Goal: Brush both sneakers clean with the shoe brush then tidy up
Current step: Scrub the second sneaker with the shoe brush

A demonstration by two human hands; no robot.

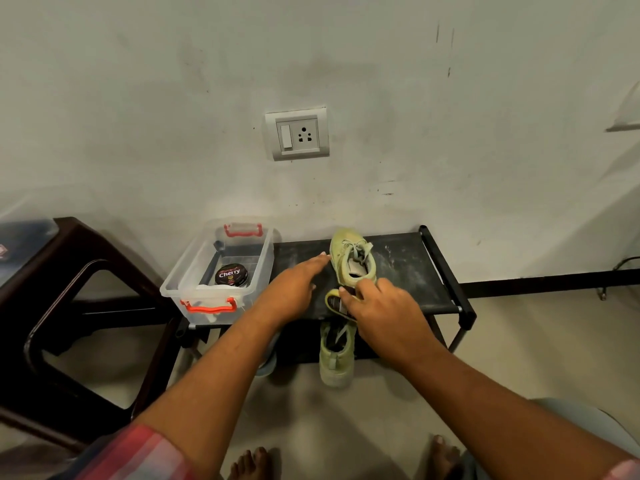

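A yellow-green sneaker (350, 261) lies on the dusty black top of the shoe rack (412, 271), toe toward the wall. A second matching sneaker (335, 358) sits lower, under the rack's front bar, heel toward me and partly hidden. My left hand (291, 289) is stretched flat and open, fingertips at the upper sneaker's left side. My right hand (382, 306) is closed on a small oval object with a yellowish rim and dark middle, apparently the shoe brush (335, 301), at the rack's front edge just behind the upper sneaker's heel.
A clear plastic box (194, 278) with red handles stands on the rack's left end, holding a Cherry polish tin (231, 274). A dark brown plastic stool (69, 306) is at the left. A wall socket (297, 134) is above. My bare feet (249, 464) are on the floor below.
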